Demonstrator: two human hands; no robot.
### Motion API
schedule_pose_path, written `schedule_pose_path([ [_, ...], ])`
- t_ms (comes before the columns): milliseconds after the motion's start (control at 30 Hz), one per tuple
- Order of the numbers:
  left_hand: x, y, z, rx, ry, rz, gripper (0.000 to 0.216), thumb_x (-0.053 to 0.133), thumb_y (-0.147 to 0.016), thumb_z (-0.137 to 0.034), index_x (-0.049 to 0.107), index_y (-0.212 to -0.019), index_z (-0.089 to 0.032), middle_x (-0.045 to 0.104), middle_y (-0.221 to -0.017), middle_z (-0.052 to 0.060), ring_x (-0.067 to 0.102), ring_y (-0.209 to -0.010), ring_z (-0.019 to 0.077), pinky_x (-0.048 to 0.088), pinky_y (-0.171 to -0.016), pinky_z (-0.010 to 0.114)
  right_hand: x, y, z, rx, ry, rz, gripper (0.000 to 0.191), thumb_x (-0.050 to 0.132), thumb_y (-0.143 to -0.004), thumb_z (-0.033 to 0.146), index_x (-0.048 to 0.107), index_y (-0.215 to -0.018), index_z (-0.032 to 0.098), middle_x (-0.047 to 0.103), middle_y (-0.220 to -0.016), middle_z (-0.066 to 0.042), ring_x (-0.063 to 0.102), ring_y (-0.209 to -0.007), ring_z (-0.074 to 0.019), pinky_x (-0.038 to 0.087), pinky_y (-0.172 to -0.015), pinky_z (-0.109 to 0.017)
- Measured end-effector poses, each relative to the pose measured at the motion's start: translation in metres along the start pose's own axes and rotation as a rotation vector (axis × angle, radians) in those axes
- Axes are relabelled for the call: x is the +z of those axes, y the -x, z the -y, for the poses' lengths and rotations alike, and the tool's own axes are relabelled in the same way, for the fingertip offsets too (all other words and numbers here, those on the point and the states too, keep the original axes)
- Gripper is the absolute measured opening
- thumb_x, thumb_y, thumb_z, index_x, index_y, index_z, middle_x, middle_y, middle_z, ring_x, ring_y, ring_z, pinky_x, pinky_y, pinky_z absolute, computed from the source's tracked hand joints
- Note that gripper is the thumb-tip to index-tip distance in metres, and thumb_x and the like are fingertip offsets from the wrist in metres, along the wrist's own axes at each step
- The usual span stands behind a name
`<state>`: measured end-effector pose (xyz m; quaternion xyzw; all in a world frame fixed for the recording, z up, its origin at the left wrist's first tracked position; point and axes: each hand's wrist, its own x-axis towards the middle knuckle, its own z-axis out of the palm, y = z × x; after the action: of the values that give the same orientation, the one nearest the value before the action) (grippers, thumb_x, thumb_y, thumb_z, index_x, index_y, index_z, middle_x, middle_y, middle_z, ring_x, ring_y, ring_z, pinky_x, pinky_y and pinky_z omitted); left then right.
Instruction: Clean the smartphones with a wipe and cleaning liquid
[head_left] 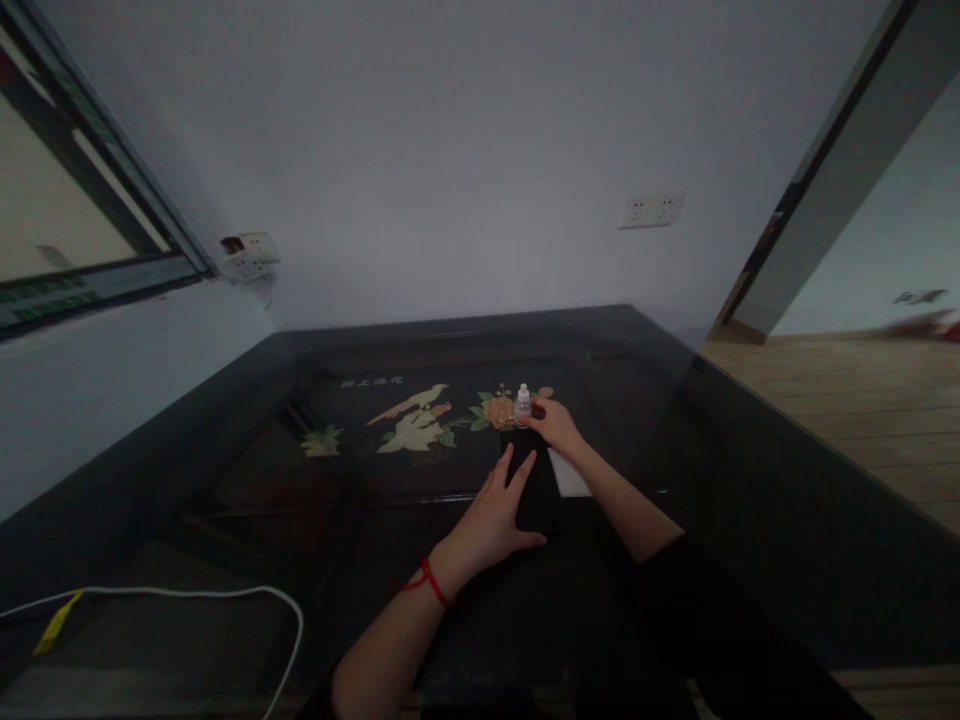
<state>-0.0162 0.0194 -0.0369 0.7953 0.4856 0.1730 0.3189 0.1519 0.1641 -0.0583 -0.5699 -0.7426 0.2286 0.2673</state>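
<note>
Between the thumb and fingers of my right hand (553, 424) is a small clear dropper bottle (523, 406) with a white cap. It stands upright over the painted rose on the dark glossy tabletop (315, 550). My left hand (499, 510) lies with its fingers spread on a flat black object (538, 490), whose kind I cannot make out. A white sheet or card (570, 474) shows beside the black object, partly hidden under my right forearm. A red string bracelet (433, 582) circles my left wrist.
A white cable (187, 592) with a yellow tag (56, 625) runs across the front left. Behind the table rises a pale wall with a double socket (651, 210). More sockets (251, 256) sit in the left corner by the window. Wooden floor (810, 400) shows at right.
</note>
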Motion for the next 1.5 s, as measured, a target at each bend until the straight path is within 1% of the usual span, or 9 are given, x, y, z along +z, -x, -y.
schedule_pose_path([
  [133,-0.001,0.000,-0.001,0.004,-0.036,0.000,0.112,0.081,-0.062,-0.029,0.015,-0.152,-0.030,-0.002,-0.160,0.014,0.012,-0.145,0.0361,0.026,-0.114,0.053,0.001,0.004,-0.004,0.013,-0.067,-0.043,0.031,0.061,-0.089,0.034,0.059,-0.114,0.015,0.062,-0.113,-0.008,0.062,-0.098,-0.0202,0.052,-0.085,-0.041],
  [333,-0.006,0.001,0.002,0.039,-0.039,-0.011,0.107,0.080,-0.063,-0.040,0.021,-0.151,-0.030,0.005,-0.160,0.013,0.019,-0.144,0.0341,0.029,-0.113,0.051,-0.014,0.010,-0.005,0.021,-0.229,-0.183,0.036,0.076,-0.069,0.029,0.064,-0.099,0.014,0.068,-0.093,-0.006,0.064,-0.083,-0.0167,0.049,-0.079,-0.031],
  [467,-0.015,-0.004,0.004,0.020,0.012,-0.227,0.061,0.059,-0.083,-0.044,0.044,-0.139,-0.026,0.040,-0.148,0.010,0.042,-0.134,0.0247,0.035,-0.109,0.040,-0.041,0.031,-0.012,0.071,-0.364,-0.305,0.030,0.060,-0.079,0.042,0.059,-0.095,0.016,0.067,-0.086,-0.006,0.063,-0.074,-0.0153,0.050,-0.066,-0.027],
  [533,-0.019,-0.009,0.008,-0.015,0.012,-0.367,0.034,0.048,-0.090,-0.035,0.059,-0.120,-0.023,0.061,-0.126,0.007,0.057,-0.116,0.0193,0.043,-0.100,0.033,-0.050,0.049,-0.018,0.106,-0.412,-0.350,0.032,0.045,-0.086,0.048,0.055,-0.085,0.018,0.063,-0.074,-0.004,0.060,-0.064,-0.0142,0.048,-0.058,-0.026],
  [600,-0.022,-0.013,0.015,-0.067,0.007,-0.420,0.026,0.042,-0.091,-0.028,0.064,-0.102,-0.022,0.068,-0.100,0.004,0.063,-0.094,0.0172,0.047,-0.084,0.030,-0.053,0.067,-0.026,0.137,-0.426,-0.385,0.037,0.038,-0.087,0.052,0.047,-0.070,0.021,0.055,-0.061,-0.001,0.052,-0.054,-0.0124,0.043,-0.052,-0.024],
  [733,-0.027,-0.018,0.033,-0.173,-0.020,-0.439,0.021,0.043,-0.087,-0.024,0.064,-0.084,-0.022,0.061,-0.068,-0.001,0.055,-0.063,0.0139,0.039,-0.061,0.025,-0.048,0.086,-0.041,0.174,-0.364,-0.399,0.039,0.039,-0.083,0.054,0.038,-0.058,0.023,0.040,-0.050,0.003,0.039,-0.046,-0.0111,0.030,-0.045,-0.024],
  [1133,-0.028,-0.021,0.047,-0.258,-0.045,-0.391,0.018,0.046,-0.082,-0.024,0.064,-0.080,-0.022,0.062,-0.070,-0.001,0.056,-0.067,0.0144,0.036,-0.063,0.023,-0.044,0.087,-0.039,0.170,-0.153,-0.289,0.030,0.047,-0.075,0.041,0.043,-0.052,0.022,0.044,-0.049,0.003,0.038,-0.051,-0.0130,0.023,-0.052,-0.027],
  [1400,-0.026,-0.022,0.044,-0.248,0.117,-0.428,0.014,0.051,-0.079,-0.022,0.063,-0.072,-0.021,0.060,-0.065,-0.002,0.053,-0.064,0.0137,0.037,-0.064,0.024,-0.049,0.089,-0.035,0.202,-0.222,-0.242,0.028,0.053,-0.076,0.035,0.051,-0.053,0.020,0.048,-0.050,0.002,0.044,-0.051,-0.0132,0.030,-0.052,-0.026],
  [1500,-0.023,-0.024,0.040,-0.258,0.276,-0.462,0.014,0.049,-0.078,-0.022,0.063,-0.075,-0.019,0.059,-0.066,-0.001,0.054,-0.064,0.0133,0.040,-0.063,0.024,-0.051,0.091,-0.025,0.219,-0.348,-0.172,0.023,0.050,-0.082,0.032,0.062,-0.069,0.017,0.059,-0.058,-0.001,0.053,-0.054,-0.0141,0.039,-0.053,-0.026],
])
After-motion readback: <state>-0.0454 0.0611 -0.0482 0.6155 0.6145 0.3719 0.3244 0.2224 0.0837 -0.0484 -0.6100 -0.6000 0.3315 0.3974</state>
